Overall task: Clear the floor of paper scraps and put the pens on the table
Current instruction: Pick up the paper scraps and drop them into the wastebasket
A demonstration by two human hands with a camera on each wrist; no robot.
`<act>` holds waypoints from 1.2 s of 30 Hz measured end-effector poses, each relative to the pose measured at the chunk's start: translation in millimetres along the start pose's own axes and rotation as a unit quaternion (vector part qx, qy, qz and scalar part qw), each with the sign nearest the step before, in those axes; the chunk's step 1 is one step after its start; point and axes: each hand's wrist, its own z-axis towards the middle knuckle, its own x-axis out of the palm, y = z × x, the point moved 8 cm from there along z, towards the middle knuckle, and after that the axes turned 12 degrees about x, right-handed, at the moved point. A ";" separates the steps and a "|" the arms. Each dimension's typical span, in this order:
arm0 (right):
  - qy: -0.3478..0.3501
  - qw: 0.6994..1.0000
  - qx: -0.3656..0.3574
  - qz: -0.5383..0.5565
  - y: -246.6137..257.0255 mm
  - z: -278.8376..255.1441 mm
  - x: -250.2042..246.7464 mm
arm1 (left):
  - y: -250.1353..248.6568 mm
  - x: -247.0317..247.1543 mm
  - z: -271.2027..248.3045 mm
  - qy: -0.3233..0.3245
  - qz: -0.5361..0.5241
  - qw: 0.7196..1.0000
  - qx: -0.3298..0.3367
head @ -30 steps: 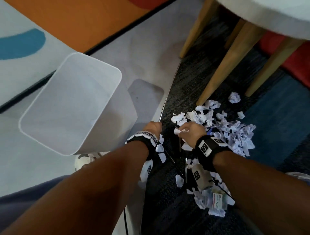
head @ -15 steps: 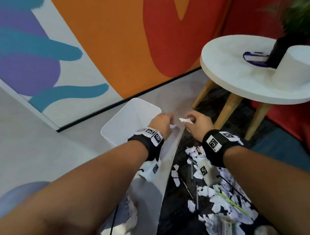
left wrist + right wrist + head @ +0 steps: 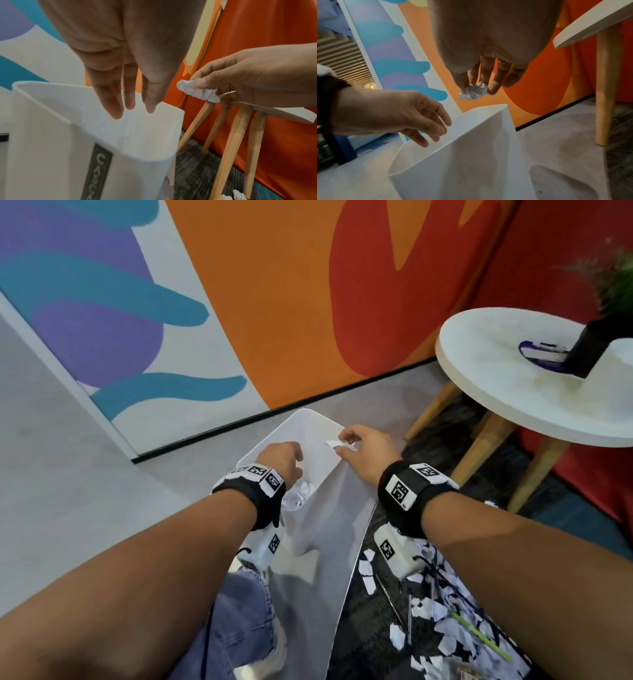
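So we've come up off the carpet and both hands are over the white bin (image 3: 310, 419) now, where a second ago we were down grabbing in the pile. The left hand (image 3: 123, 83) has its fingers loose and slightly spread, holding nothing, so its load has probably dropped; crumpled paper (image 3: 301, 494) sits inside the bin just below that wrist. The right hand (image 3: 483, 75) is pinching a crumpled scrap (image 3: 473, 91) at its fingertips above the bin's far rim, not let go yet. Loads of paper scraps (image 3: 442, 621) are left on the dark carpet, with a green pen (image 3: 479, 637) among them. The round table (image 3: 479, 392) has no pens we can make out.
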 end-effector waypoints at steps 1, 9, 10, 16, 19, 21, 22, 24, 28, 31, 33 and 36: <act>-0.001 1.000 -0.001 0.001 4.9 0.9 3.8 | 0.8 -0.5 0.9 -0.005 -0.005 1.000 0.001; -0.039 0.996 -0.006 -0.085 27.2 4.9 27.3 | 0.8 -2.1 4.6 -0.014 -0.015 1.000 -0.010; -0.024 0.995 0.002 -0.097 23.2 6.6 32.3 | 0.7 -1.2 4.3 -0.011 -0.012 1.000 -0.010; 0.002 0.990 0.063 -0.123 -14.2 7.2 23.4 | -20.9 -12.7 5.7 -0.034 -0.009 0.999 0.025; -0.034 0.989 0.095 -0.112 -40.9 0.9 -8.3 | -55.6 -26.7 6.8 -0.060 -0.027 0.996 0.065; -0.034 0.985 0.126 -0.112 -68.0 -5.7 -26.0 | -84.4 -31.5 6.4 -0.074 -0.047 0.991 0.099; -0.029 0.983 0.141 -0.111 -83.3 -9.6 -33.4 | -99.4 -30.5 6.6 -0.074 -0.053 0.989 0.114; -0.021 0.979 0.168 -0.111 -117.3 -18.4 -45.0 | -130.0 -20.6 8.3 -0.059 -0.059 0.986 0.145; 0.003 0.967 0.238 -0.092 -191.3 -37.2 -56.5 | -183.3 26.3 15.3 0.010 -0.052 0.977 0.209; 0.025 0.951 0.298 -0.076 -245.1 -48.2 -59.0 | -206.8 75.7 19.6 0.079 -0.024 0.969 0.234; 0.031 0.942 0.325 -0.075 -276.5 -54.2 -60.3 | -215.7 110.3 23.4 0.123 -0.016 0.963 0.239; 0.038 0.927 0.360 -0.097 -319.6 -65.5 -58.8 | -225.9 163.5 29.1 0.192 -0.024 0.952 0.237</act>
